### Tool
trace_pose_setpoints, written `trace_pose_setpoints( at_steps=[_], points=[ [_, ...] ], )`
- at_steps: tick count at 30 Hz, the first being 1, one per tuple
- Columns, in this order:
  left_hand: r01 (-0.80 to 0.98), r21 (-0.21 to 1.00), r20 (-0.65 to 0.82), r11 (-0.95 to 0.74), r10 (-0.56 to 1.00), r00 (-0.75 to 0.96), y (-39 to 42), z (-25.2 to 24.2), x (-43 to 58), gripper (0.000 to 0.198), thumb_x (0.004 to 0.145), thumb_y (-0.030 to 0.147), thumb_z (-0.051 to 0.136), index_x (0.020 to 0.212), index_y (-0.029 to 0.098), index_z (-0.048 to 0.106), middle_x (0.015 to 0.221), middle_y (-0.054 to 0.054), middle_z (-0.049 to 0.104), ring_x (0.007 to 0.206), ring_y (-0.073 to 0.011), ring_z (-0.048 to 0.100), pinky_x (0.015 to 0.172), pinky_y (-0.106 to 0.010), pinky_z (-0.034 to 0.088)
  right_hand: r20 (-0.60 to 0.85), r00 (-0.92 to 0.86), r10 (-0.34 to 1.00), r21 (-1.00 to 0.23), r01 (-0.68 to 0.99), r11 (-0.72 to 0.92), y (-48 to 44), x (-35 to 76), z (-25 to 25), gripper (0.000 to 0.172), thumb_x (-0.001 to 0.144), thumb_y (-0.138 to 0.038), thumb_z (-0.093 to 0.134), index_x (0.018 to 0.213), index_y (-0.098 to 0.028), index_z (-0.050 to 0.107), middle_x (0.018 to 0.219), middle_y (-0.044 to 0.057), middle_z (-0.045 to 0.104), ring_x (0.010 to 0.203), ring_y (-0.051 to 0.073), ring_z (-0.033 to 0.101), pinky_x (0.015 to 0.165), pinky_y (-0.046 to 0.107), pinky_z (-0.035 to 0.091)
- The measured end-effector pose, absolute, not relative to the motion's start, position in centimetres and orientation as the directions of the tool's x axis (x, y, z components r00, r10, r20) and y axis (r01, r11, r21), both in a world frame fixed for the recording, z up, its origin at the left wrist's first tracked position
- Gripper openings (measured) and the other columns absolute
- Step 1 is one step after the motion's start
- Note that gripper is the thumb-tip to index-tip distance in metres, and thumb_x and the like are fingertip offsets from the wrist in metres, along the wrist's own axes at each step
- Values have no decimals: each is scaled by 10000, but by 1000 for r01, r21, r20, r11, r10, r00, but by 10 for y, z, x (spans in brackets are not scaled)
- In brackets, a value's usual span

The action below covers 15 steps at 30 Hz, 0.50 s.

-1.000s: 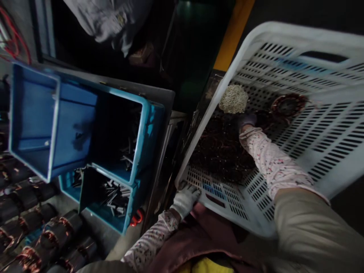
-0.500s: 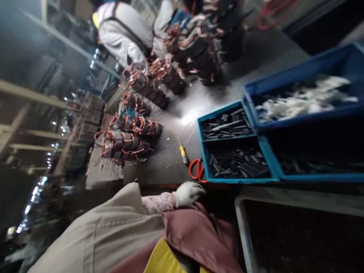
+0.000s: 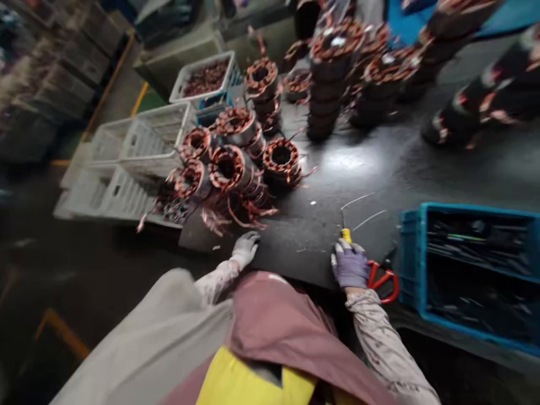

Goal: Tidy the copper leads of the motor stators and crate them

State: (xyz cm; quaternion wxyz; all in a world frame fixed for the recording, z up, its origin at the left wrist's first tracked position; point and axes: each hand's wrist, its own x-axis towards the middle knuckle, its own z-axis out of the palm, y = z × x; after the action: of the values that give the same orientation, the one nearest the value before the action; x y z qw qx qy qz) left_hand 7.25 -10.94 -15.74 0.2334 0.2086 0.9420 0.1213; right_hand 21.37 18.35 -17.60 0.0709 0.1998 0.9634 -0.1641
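Note:
My left hand (image 3: 246, 250), in a white glove, rests at the front edge of the dark table (image 3: 291, 239), below the stacked copper-wound cores (image 3: 230, 169). Its fingers point to the right, a little apart, and nothing shows in them. My right hand (image 3: 351, 264), in a purple glove, lies over a tool with a yellow handle (image 3: 346, 234), whose thin shaft points away from me. The palm hides the rest of the handle. Red-handled scissors (image 3: 386, 283) lie just right of that hand.
A blue bin (image 3: 422, 264) of dark pieces stands on the right. White crates (image 3: 158, 132) sit at the left end. More stacked cores (image 3: 327, 84) stand along the back, and thin wires (image 3: 369, 220) lie mid-table.
The view has swung left and down. My right hand has come into view at the yellow handle. My left hand has moved from near the scissors to the table edge by the cores.

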Motion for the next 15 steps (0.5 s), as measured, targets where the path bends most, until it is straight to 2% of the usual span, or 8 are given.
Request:
trace_pose_setpoints(
  at_steps=[3,5,7,10,12,13,14,15],
  points=[
    [392,384,-333,836,521,-786,-115,-168,53,353,862,121,526,1137,178,739,1296,-140,707,1234,-296,654,1111,-505,513,-382,-805,454,-111,527,842,202,192,-165,352,905,-175,529,1166,-150,764,1435,167,622,1220,356,611,989,507,521],
    [414,467,-240,781,563,-791,-99,-186,44,322,863,155,534,1101,196,747,1256,-120,731,1230,-281,664,1120,-489,516,-433,-716,548,-87,638,765,217,186,-151,336,888,-199,571,1159,-172,767,1425,165,630,1222,356,618,970,496,530],
    [429,570,-169,701,611,-774,-77,-204,45,313,863,184,535,1093,213,746,1232,-99,745,1208,-260,681,1113,-466,530,-419,-667,616,-116,713,692,242,178,-135,331,854,-209,616,1146,-207,772,1399,137,653,1249,329,614,1015,463,517],
    [392,708,-110,587,641,-760,-43,-217,57,310,866,229,520,1076,220,748,1173,-92,766,1140,-249,716,1069,-457,569,-308,-644,701,-206,764,612,308,163,-110,332,863,-215,603,1150,-240,768,1368,90,677,1264,258,617,1088,374,480],
    [329,777,-115,537,634,-765,-19,-216,64,298,855,267,533,1050,232,755,1135,-88,777,1113,-254,729,1052,-462,582,-211,-597,774,-322,790,522,373,153,-92,319,892,-228,574,1150,-213,760,1290,111,710,1188,254,655,1060,373,494],
    [286,806,-130,518,627,-768,-5,-214,66,292,843,287,548,1038,237,759,1118,-86,782,1102,-259,733,1047,-467,584,-160,-557,815,-391,794,466,409,147,-84,311,910,-240,554,1148,-202,751,1222,118,732,1114,249,678,1010,377,517],
    [234,834,-152,500,615,-774,11,-211,66,292,832,307,560,1030,238,763,1105,-88,785,1086,-263,738,1043,-474,583,-80,-466,881,-585,738,337,446,141,-77,248,888,-239,598,1064,-179,762,1076,129,758,987,250,697,925,377,539],
    [173,858,-177,483,595,-784,31,-207,63,296,824,329,570,1024,234,766,1090,-91,788,1067,-267,742,1041,-481,580,-25,-428,903,-659,687,307,481,135,-72,236,927,-272,566,1045,-179,748,982,119,755,903,227,692,852,358,546]
  ],
)
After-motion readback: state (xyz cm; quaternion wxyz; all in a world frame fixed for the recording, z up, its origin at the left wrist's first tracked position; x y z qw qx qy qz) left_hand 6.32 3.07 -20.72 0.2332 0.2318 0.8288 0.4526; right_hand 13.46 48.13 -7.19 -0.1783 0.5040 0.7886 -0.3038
